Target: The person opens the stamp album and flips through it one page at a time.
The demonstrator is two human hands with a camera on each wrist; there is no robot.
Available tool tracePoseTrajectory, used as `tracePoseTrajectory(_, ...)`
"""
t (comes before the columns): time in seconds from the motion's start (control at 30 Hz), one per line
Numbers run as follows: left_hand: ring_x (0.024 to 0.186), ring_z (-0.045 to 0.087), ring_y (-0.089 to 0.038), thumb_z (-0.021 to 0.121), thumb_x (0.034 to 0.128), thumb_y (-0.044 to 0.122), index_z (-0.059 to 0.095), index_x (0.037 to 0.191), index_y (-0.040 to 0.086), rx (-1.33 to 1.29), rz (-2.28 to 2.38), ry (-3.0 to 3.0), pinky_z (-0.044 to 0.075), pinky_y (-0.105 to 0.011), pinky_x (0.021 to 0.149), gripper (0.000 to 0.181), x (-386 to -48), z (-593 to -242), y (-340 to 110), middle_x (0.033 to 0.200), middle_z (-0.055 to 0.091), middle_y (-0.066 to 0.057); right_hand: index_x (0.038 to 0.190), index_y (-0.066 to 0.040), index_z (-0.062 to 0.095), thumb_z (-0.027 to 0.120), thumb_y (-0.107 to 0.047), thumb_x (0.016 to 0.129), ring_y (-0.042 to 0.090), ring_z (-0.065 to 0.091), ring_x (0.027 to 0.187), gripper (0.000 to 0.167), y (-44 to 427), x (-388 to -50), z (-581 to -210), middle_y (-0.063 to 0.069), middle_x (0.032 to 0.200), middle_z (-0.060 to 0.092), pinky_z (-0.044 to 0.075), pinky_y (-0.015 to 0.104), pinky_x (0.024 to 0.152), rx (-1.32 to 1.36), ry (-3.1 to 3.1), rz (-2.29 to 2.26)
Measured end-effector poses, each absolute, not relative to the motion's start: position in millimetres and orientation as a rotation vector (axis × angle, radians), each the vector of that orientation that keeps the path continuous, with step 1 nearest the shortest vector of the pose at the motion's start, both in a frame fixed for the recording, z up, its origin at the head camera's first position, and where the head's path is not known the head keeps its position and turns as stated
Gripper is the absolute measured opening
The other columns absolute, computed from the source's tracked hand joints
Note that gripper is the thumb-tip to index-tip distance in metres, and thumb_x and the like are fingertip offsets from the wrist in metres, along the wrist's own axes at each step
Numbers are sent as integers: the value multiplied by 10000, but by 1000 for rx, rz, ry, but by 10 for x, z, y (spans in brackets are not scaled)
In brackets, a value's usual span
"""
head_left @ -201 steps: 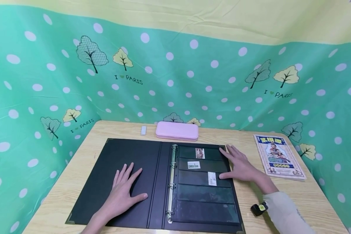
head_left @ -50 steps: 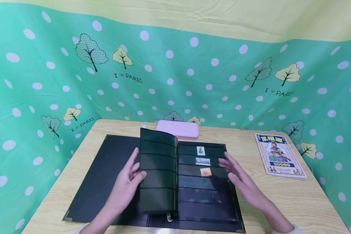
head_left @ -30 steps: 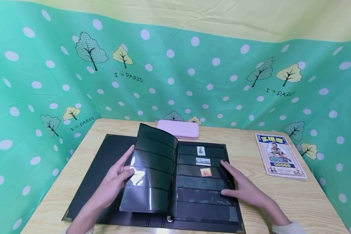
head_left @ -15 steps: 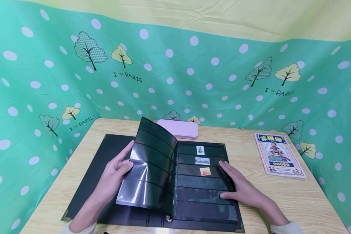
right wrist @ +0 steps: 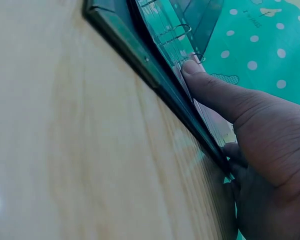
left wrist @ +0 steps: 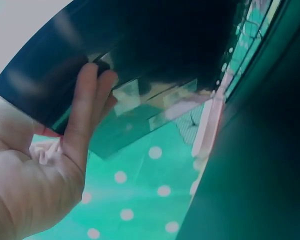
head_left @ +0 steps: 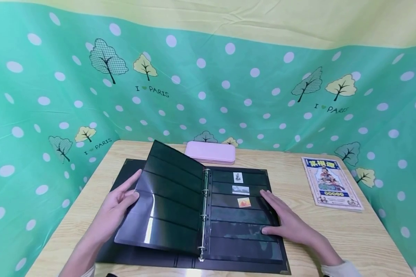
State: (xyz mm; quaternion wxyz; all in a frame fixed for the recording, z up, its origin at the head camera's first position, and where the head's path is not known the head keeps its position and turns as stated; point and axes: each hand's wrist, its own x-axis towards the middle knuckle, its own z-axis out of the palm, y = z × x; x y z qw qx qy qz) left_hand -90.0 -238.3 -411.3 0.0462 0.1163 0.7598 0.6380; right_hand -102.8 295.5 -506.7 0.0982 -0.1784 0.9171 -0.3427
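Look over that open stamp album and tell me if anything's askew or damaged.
Just one small thing: the orange stamp in the third row sits slightly tilted, while the gray stamp above it lies straighter. I see no spill or damage. The raised page slants because the left hand holds it up.

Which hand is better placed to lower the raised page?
Probably the left hand: it holds the raised page by its outer edge; the right hand is across the rings, on the stamp page.
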Motion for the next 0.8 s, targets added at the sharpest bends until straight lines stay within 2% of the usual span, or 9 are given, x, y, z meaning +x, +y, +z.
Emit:
tracePoseTrajectory(0.17,631,723,-248,452,1197,98,206,1784,104,274,1917,2263,610,-377,582,637,-901,-4146,-2492,941,756,-39,1788,-194,246,873,-572,918,577,207,1634,1136,2959,-1022,-5068,234,1821,205,287,823,1202,-525,2711,-1020)
tracePoseTrajectory(0.33,686,755,-265,443,1196,89,190,1783,83,252,1868,2294,632,-399,616,639,-907,-4213,-2548,1076,803,-27,1791,-210,238,873,-577,916,577,205,1634,1141,2970,-1018,-5078,234,1822,201,290,824,1199,-514,2708,-1015)
tracePoseTrajectory(0.4,696,756,-264,442,1195,87,190,1784,86,235,1854,2307,632,-402,619,640,-914,-4241,-2557,1107,803,-47,1791,-216,235,874,-574,915,576,206,1635,1142,2973,-1019,-5082,232,1823,201,290,823,1200,-509,2710,-1014)
tracePoseTrajectory(0.6,831,795,-262,438,1193,88,205,1792,150,149,1804,2336,650,-406,691,646,-925,-4320,-2559,1329,739,-257,1791,-218,236,876,-570,915,573,200,1638,1141,2969,-1021,-5086,226,1824,202,282,824,1204,-506,2707,-1024)
tracePoseTrajectory(0.73,837,766,-203,449,1180,59,218,1789,142,107,1757,2391,630,-361,723,656,-919,-4383,-2561,1336,717,-294,1790,-210,238,875,-571,916,568,196,1641,1141,2962,-1018,-5085,224,1825,201,273,826,1207,-503,2706,-1031)
tracePoseTrajectory(0.8,889,753,-148,459,1171,40,225,1785,126,90,1715,2430,613,-307,766,662,-912,-4423,-2569,1355,712,-299,1790,-207,238,874,-573,916,568,194,1641,1141,2959,-1019,-5083,225,1825,199,271,828,1207,-501,2704,-1032)
